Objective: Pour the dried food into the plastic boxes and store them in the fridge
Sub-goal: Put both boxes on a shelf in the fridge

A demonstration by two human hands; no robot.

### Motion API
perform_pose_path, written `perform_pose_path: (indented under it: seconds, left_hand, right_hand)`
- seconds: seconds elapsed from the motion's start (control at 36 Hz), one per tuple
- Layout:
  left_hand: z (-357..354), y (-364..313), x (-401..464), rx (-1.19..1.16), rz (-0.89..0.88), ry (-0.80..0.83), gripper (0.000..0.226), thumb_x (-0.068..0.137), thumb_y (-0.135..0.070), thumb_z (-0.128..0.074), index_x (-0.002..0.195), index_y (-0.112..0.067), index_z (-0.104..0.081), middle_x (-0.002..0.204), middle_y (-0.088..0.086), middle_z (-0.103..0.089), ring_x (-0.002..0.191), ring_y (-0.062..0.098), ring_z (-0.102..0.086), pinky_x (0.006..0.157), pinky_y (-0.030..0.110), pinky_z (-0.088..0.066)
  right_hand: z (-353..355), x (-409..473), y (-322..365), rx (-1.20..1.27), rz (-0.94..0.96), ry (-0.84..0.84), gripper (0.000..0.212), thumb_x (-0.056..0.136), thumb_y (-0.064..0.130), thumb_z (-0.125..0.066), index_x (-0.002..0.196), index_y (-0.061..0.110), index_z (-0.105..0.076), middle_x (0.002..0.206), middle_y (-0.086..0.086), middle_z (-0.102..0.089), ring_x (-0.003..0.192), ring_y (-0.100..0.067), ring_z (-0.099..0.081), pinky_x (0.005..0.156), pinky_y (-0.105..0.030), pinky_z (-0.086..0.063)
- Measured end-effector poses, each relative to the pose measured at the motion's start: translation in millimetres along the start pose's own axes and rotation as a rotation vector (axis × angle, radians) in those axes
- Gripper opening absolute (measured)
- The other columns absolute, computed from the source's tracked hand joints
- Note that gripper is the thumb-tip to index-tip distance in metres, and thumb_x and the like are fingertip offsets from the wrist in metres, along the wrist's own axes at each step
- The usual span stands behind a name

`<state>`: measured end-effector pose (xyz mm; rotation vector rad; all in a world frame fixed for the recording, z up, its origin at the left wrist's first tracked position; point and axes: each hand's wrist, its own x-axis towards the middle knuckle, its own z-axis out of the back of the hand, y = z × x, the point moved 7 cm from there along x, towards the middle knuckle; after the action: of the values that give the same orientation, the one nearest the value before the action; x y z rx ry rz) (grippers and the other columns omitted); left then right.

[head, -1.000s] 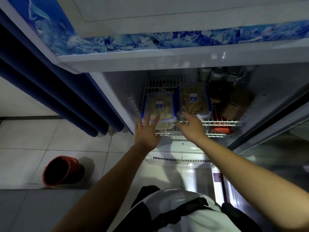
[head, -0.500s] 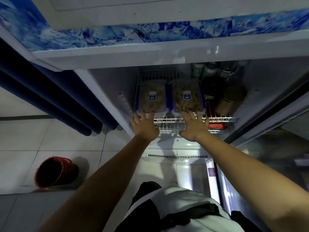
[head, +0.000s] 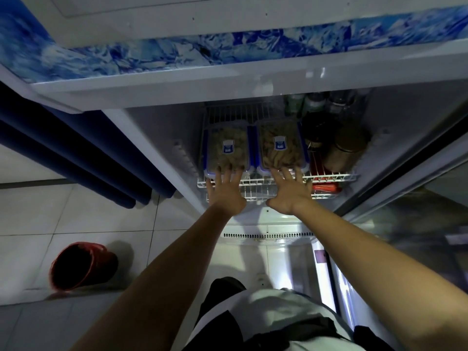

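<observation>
Two clear plastic boxes with blue clips, both filled with dried food, sit side by side on the white wire shelf point(head: 255, 183) inside the open fridge. My left hand point(head: 226, 191) has straight, spread fingers whose tips touch the front edge of the left box point(head: 228, 148). In the same way my right hand point(head: 291, 191) reaches the front edge of the right box point(head: 281, 145) with straight fingers. Neither hand curls round anything.
Jars and a round golden tin point(head: 347, 145) fill the shelf's right side, with bottles point(head: 314, 102) behind and red items point(head: 326, 187) below. The glass fridge door point(head: 415, 224) stands open at right. A red bucket point(head: 81, 267) lies on the tiled floor at left, near blue curtains point(head: 76, 153).
Both boxes have slid further back on the wire shelf. My hands went from spread over the boxes to fingertips against their front edges.
</observation>
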<state>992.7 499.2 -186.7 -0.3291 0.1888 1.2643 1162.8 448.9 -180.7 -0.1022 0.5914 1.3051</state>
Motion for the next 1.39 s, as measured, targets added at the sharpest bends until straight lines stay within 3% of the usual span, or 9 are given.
perform_pose_path:
  seconds: [0.42, 0.69, 0.86, 1.0, 1.17, 1.39]
  left_hand:
    - [11.9, -7.6, 1.6, -0.033, -0.051, -0.004, 0.091, 0.088, -0.028, -0.06, 0.161, -0.029, -0.007, 0.169, 0.014, 0.0, 0.153, 0.044, 0.006, 0.123, 0.053, 0.002]
    - [8.8, -3.5, 1.7, -0.026, -0.063, 0.018, 0.095, 0.089, -0.024, -0.059, 0.161, -0.032, 0.002, 0.169, 0.009, 0.009, 0.153, 0.04, 0.013, 0.123, 0.052, 0.003]
    - [11.6, 0.7, -1.8, 0.052, -0.075, 0.123, 0.101, 0.089, -0.035, -0.061, 0.159, -0.036, 0.013, 0.168, 0.006, 0.019, 0.153, 0.038, 0.016, 0.124, 0.056, 0.004]
    - [26.5, 6.1, -24.0, 0.089, -0.105, 0.049, 0.094, 0.092, -0.058, -0.05, 0.157, -0.041, 0.015, 0.168, 0.006, 0.018, 0.155, 0.032, 0.013, 0.123, 0.057, 0.008]
    - [30.5, 5.2, -77.5, -0.026, -0.28, -0.02, 0.097, 0.09, -0.06, -0.056, 0.157, -0.044, 0.012, 0.169, 0.0, 0.016, 0.155, 0.031, 0.014, 0.121, 0.056, 0.007]
    - [32.7, 0.9, -153.6, 0.0, -0.495, 0.026, 0.088, 0.091, -0.063, -0.051, 0.159, -0.044, 0.002, 0.169, -0.001, 0.012, 0.155, 0.03, 0.014, 0.122, 0.054, 0.009]
  right_hand:
    - [-2.5, -4.3, 4.9, -0.031, -0.008, -0.007, 0.105, 0.081, 0.061, -0.06, 0.157, 0.035, 0.008, 0.167, 0.006, 0.009, 0.151, -0.033, 0.018, 0.119, -0.061, -0.011]
    - [-7.5, -4.3, 5.1, -0.089, -0.009, 0.01, 0.108, 0.081, 0.064, -0.057, 0.157, 0.033, 0.013, 0.167, 0.005, 0.013, 0.15, -0.034, 0.022, 0.118, -0.062, -0.01]
    - [-1.5, -11.2, 0.9, -0.087, 0.035, 0.057, 0.104, 0.083, 0.065, -0.056, 0.154, 0.042, 0.016, 0.165, 0.008, 0.018, 0.15, -0.029, 0.022, 0.117, -0.063, 0.002]
    - [2.8, -51.3, -4.6, 0.063, 0.02, -0.051, 0.093, 0.082, 0.062, -0.057, 0.156, 0.046, -0.003, 0.166, 0.012, 0.014, 0.152, -0.027, 0.015, 0.117, -0.063, 0.0]
    - [-1.0, -124.2, -5.6, 0.272, -0.069, -0.23, 0.082, 0.082, 0.065, -0.053, 0.153, 0.051, -0.014, 0.167, 0.014, 0.003, 0.153, -0.022, 0.008, 0.116, -0.061, -0.007]
    - [-10.5, -248.5, 12.2, 0.242, -0.212, -0.414, 0.079, 0.086, 0.061, -0.056, 0.154, 0.048, -0.018, 0.168, 0.007, 0.0, 0.153, -0.023, 0.004, 0.119, -0.054, -0.008]
